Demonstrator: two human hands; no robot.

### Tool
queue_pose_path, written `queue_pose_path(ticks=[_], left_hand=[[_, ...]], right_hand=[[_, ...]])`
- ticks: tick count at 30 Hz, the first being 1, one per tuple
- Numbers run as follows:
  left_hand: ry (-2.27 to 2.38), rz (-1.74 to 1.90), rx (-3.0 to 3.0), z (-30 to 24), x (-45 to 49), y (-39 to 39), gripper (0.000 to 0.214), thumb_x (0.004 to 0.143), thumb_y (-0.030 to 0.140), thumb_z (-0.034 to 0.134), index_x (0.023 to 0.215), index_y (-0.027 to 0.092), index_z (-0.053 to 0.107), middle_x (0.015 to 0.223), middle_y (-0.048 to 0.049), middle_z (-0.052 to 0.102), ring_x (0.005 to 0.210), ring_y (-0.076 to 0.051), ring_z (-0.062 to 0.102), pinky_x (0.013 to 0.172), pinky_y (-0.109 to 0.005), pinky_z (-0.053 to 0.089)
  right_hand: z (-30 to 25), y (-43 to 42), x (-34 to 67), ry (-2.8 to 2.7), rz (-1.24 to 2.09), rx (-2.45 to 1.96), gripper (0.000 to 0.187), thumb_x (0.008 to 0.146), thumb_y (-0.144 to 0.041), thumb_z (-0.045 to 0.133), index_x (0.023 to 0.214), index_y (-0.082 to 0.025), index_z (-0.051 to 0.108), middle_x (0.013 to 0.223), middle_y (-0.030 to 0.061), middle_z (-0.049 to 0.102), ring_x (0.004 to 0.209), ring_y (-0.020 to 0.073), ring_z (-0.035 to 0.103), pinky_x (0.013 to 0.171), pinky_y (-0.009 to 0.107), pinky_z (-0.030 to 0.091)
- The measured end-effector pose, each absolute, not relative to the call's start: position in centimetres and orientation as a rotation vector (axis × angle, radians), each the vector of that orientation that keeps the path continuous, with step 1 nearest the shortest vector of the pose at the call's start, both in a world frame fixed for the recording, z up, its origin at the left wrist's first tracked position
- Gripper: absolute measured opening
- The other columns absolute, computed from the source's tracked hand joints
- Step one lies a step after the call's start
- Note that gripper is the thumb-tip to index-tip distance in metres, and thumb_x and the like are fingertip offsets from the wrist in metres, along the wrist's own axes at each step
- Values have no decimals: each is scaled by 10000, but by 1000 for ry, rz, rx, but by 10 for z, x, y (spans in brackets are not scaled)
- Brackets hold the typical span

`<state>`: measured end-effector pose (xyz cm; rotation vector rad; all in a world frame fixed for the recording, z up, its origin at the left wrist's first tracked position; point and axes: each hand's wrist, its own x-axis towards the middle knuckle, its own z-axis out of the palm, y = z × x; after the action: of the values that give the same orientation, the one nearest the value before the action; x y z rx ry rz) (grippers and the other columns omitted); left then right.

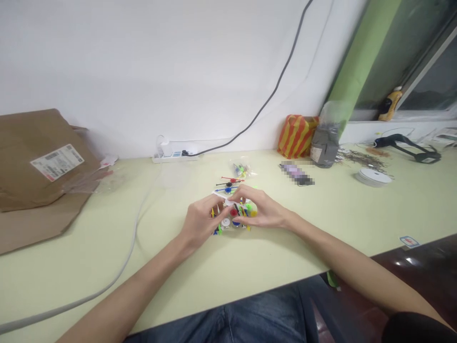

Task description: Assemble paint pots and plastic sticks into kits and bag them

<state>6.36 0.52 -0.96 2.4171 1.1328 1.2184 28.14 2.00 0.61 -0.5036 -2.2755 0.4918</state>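
1. Cluster of small multicoloured plastic pieces (233, 216) on the desk, just below the middle of the frame: round white, red and blue discs among thin pegs of green, yellow and blue, partly hidden beneath both hands.
2. Left hand (202, 221) and right hand (262, 209), bare, directly over that cluster, curved toward each other and nearly meeting. Fingers (243, 193) bent inward, tips close together around a thin white piece (222, 196); firmness of any hold hidden from this view, so impossible to tell.
3. Just above the hands, a clear plastic bag (240, 167), crumpled and glossy, with small bright pieces inside. Beside it, thin pin-shaped pieces (228, 183) in red, black and blue, lying loose in a row on the matte, pale yellow-green desk (89, 271).
4. Upper left of the frame: a large brown cardboard mailer (39, 162), flat and creased, with a white printed label (57, 162).
5. Along the top edge of the desk, left of centre: a white plastic power strip (174, 157), with a black cable (274, 90) rising up the wall.
6. Right of centre: an orange-and-yellow striped bag (296, 136), touching a clear plastic bottle (326, 143) wrapped in grey, and a pixelated object (296, 174), too blurred to identify.
7. Far right: a flat white tape roll (373, 177) and a curved black strap (407, 147).
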Motion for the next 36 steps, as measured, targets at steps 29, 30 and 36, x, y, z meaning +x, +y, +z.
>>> queue_pose_path(ticks=[29, 30, 36], left_hand=[[1367, 1229, 2622, -10, 37, 25, 311, 932, 158, 448, 1140, 194, 675, 780, 12, 690, 640, -101, 605, 617, -219, 439], [1366, 1222, 2617, -10, 38, 25, 314, 929, 156, 446, 1139, 196, 677, 787, 9, 694, 642, -102, 607, 615, -219, 440], [1355, 1203, 2611, -10, 38, 25, 327, 926, 144, 435, 1133, 194, 682, 837, -2, 714, 665, -106, 623, 625, -221, 442]], right_hand=[[-34, 100, 326, -2026, 86, -1462, 248, 924, -212, 544, 1060, -173, 747, 986, 85, 751, 966, 247, 610, 868, 335, 431], [-33, 99, 325, -2034, 83, -1458, 253, 925, -208, 540, 1067, -175, 746, 987, 82, 751, 973, 246, 609, 867, 332, 430], [-33, 97, 323, -2072, 114, -1486, 244, 911, -166, 542, 1038, -186, 749, 979, 73, 755, 977, 231, 609, 860, 309, 424]])
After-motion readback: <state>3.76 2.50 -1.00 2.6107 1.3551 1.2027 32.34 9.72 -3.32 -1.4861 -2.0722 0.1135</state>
